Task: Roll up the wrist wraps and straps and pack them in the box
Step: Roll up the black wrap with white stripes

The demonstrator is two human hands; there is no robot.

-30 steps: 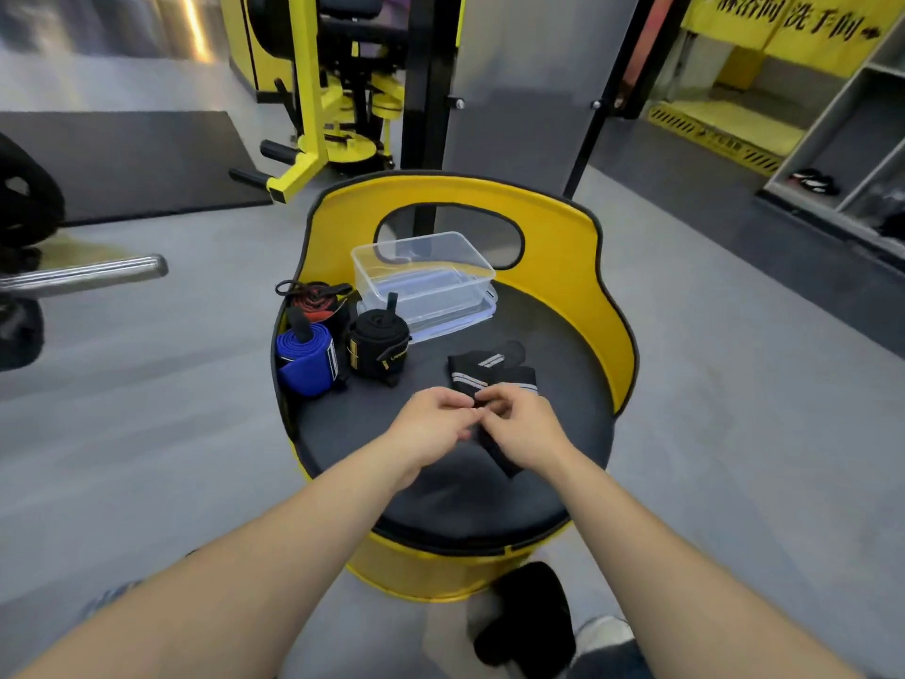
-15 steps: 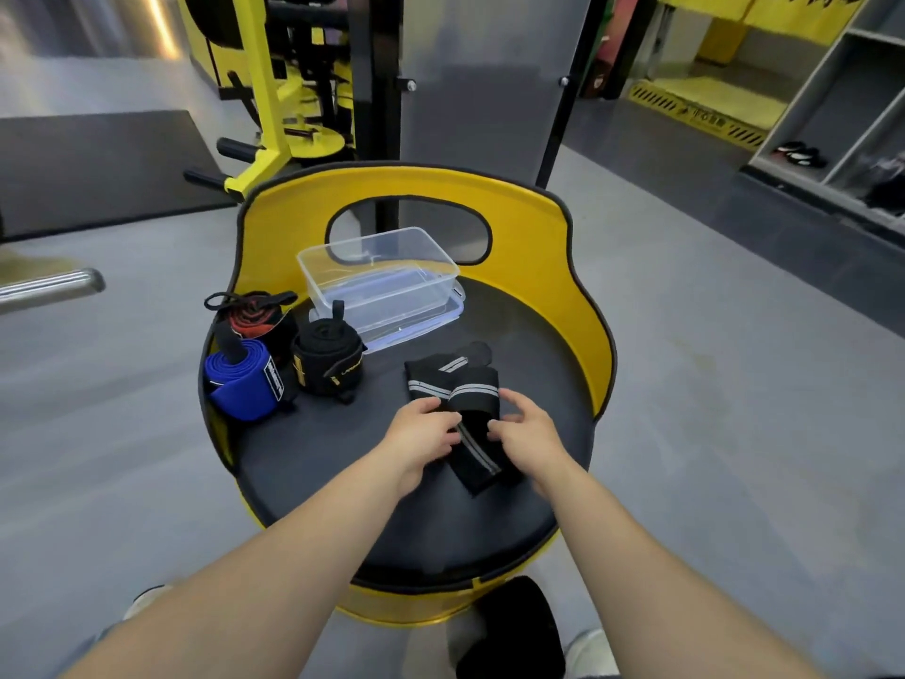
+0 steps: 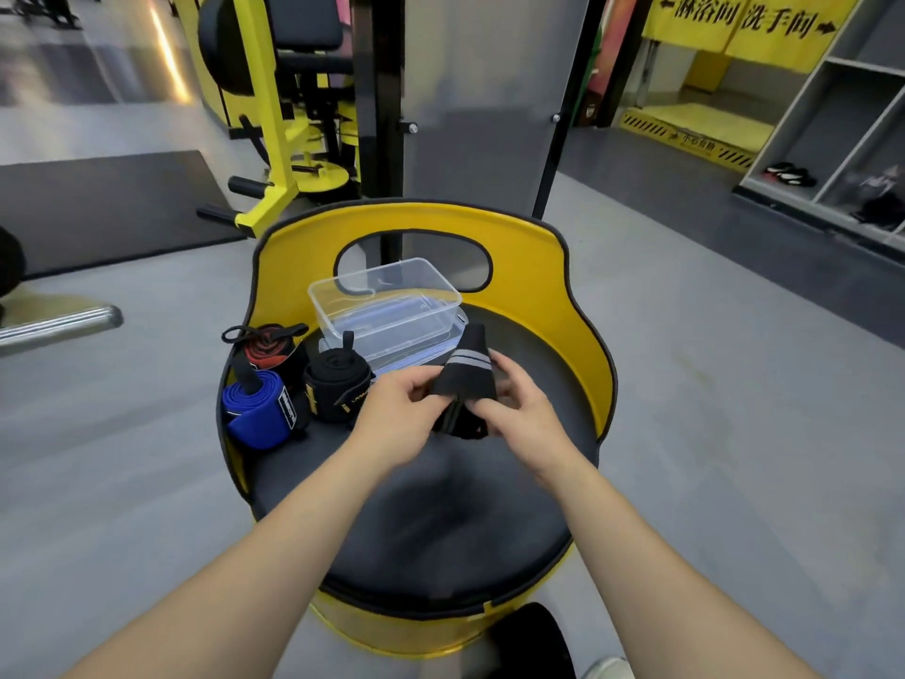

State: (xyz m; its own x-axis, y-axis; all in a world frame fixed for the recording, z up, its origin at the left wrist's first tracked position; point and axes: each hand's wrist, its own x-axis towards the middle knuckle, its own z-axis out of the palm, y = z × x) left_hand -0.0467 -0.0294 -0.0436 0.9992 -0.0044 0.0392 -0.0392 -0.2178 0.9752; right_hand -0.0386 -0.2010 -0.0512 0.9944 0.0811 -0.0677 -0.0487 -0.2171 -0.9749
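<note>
– Where was the black wrap with the grey stripes (image 3: 465, 379)?

– Lifted just in front of the clear plastic box (image 3: 387, 306), held between both hands. The left hand (image 3: 401, 419) pinched its left edge with curled fingers, and the right hand (image 3: 519, 409) gripped its right side, thumb across the lower fold. The two hands were close together, the fabric bunched between them.

– And the box?

– It sat open at the back of the round black seat (image 3: 440, 531), against the yellow backrest (image 3: 529, 267), with what looked like its lid under it. I couldn't see anything inside it.

– Other wraps?

– Three rolled ones lay left of the box: a black roll (image 3: 338, 384) nearest it, a blue roll (image 3: 259, 409) further left and forward, and a red and black roll (image 3: 269, 347) behind the blue one.
</note>
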